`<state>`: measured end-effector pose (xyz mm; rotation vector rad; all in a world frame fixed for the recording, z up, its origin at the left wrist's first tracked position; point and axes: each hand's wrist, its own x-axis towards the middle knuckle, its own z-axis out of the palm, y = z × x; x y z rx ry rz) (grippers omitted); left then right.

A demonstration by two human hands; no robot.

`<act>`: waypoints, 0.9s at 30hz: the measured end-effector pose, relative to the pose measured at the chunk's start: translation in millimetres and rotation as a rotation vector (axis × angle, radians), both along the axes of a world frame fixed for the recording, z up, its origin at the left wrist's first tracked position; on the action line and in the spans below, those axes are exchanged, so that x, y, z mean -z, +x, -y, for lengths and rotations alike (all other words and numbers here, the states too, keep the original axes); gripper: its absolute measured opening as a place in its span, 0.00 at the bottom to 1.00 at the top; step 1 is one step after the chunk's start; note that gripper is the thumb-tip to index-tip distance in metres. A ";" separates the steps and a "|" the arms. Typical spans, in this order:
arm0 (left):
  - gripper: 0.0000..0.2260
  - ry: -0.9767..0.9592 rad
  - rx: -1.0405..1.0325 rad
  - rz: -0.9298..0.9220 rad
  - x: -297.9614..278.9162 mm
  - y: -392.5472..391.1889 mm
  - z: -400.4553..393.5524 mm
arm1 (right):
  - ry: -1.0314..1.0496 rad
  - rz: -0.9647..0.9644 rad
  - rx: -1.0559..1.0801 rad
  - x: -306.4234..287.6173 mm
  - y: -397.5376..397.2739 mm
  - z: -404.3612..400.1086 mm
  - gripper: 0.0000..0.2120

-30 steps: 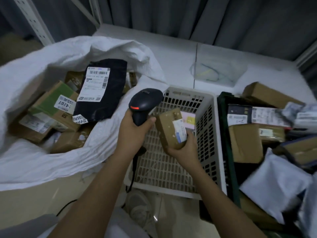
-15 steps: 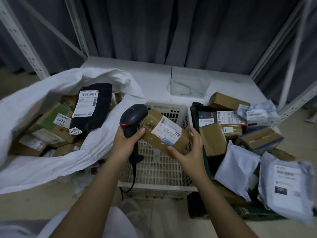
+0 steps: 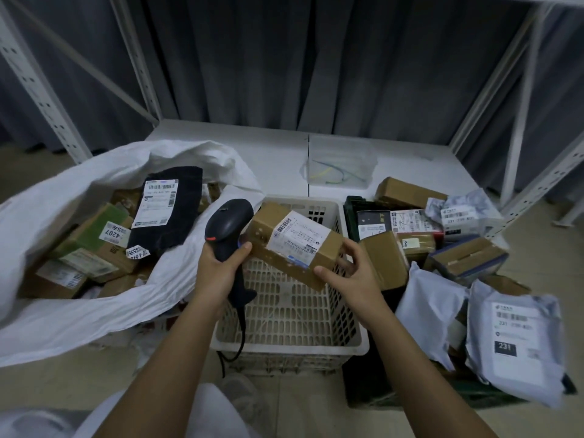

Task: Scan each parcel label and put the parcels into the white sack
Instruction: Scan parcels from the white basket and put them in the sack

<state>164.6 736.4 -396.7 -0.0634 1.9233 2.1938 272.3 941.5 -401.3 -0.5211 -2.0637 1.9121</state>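
At far left the white sack [image 3: 94, 314] lies open on the floor, holding a black parcel [image 3: 172, 213] with a white label, a green-topped box [image 3: 98, 230] marked 4207 and several brown boxes. Just right of it the left hand [image 3: 218, 273] grips the black scanner [image 3: 229, 229], fingers curled round its handle, thumb up by the head; its cable hangs down in front of the white basket [image 3: 287, 311]. The scanner head almost touches the brown parcel [image 3: 294, 243], which is held tilted above the basket with its white label [image 3: 297, 240] facing up. The right hand [image 3: 354, 273] holds that parcel's right end, thumb on the near edge and fingers [image 3: 350, 248] curled over the far corner. Further right a dark crate [image 3: 350, 207] is piled with brown boxes and grey mailers, one mailer [image 3: 518, 339] marked 231
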 end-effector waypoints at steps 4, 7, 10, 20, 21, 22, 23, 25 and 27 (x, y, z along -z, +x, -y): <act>0.18 -0.013 -0.007 -0.042 -6.7 8.6 -8.8 | 0.067 0.014 0.082 7.2 -3.4 5.7 0.33; 0.20 -0.038 0.089 -0.078 -10.2 23.6 -24.0 | -0.082 -0.004 0.135 9.0 -10.2 19.8 0.32; 0.23 -0.055 0.123 -0.130 -11.0 29.9 -35.0 | -0.167 0.006 0.090 11.1 -14.0 32.4 0.34; 0.20 -0.020 0.093 -0.142 -11.3 20.7 -34.5 | -0.148 0.175 0.129 -15.2 -22.9 11.3 0.20; 0.19 -0.021 0.077 -0.147 -10.0 20.3 -34.7 | -0.174 0.137 0.157 -16.0 -24.5 9.0 0.23; 0.19 -0.018 0.065 -0.146 -8.8 20.1 -35.1 | -0.201 0.106 0.172 -16.0 -26.0 7.5 0.29; 0.18 -0.011 0.064 -0.141 -8.4 20.7 -35.7 | -0.222 0.082 0.169 -13.8 -27.6 6.6 0.37; 0.19 0.012 0.071 -0.123 -7.2 22.4 -37.4 | -0.230 0.059 0.143 -9.5 -29.5 10.6 0.51; 0.19 0.035 0.048 -0.103 -6.8 23.8 -37.9 | -0.227 0.042 0.142 -5.4 -29.9 17.6 0.55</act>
